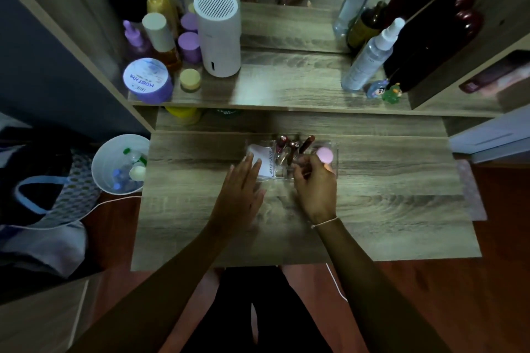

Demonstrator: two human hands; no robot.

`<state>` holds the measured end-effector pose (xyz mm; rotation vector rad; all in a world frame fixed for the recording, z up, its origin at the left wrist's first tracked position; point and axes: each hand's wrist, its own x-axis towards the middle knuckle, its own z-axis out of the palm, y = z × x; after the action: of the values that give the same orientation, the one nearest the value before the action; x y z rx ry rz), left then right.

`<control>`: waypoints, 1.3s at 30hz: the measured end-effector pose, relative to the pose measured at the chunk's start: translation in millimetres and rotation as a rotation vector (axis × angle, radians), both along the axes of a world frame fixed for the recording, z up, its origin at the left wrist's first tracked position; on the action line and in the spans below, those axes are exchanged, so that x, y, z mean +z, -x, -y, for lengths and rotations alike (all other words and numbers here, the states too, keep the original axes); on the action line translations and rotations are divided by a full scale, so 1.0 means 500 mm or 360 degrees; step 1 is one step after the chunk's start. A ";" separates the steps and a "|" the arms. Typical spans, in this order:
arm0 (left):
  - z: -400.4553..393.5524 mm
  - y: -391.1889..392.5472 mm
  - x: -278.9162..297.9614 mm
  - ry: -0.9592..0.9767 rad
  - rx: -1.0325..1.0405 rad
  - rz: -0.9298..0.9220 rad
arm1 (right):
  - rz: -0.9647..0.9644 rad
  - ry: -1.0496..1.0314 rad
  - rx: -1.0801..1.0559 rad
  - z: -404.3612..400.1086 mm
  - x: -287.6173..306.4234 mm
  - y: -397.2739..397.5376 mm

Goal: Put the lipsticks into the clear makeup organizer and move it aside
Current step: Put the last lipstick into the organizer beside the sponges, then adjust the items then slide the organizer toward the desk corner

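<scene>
I see several lipsticks (289,149) already standing in the clear organizer (334,165) mid-table, my right hand (314,185) apparently pinching something thin over it, my left hand (243,183) open and flat beside it; moving aside remains.

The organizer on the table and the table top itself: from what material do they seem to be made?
The organizer looks like clear hard plastic, perhaps acrylic: the lipsticks and the wood show through its glossy walls. The table top looks like wood-grain laminate or veneer with a matt grey-brown finish; its streaky grain is visible, but solid wood cannot be excluded.
</scene>
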<state>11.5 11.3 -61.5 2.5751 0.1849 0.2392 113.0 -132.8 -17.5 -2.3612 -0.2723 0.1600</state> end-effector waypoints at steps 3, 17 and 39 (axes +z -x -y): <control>-0.002 -0.022 0.022 0.0008 0.0008 0.0146 | 0.0188 -0.0076 -0.0061 0.018 0.029 -0.012; -0.013 -0.127 0.059 -0.0140 -0.0088 0.0073 | 0.0188 0.0160 0.0158 0.071 0.030 -0.065; 0.003 -0.096 0.056 -0.0061 -0.0038 0.0188 | 0.0318 0.0456 0.0587 0.001 0.041 -0.095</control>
<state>59.4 9.8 -33.6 2.5901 0.1071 0.3885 160.2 -133.5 3.2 -2.5916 -0.8316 0.1448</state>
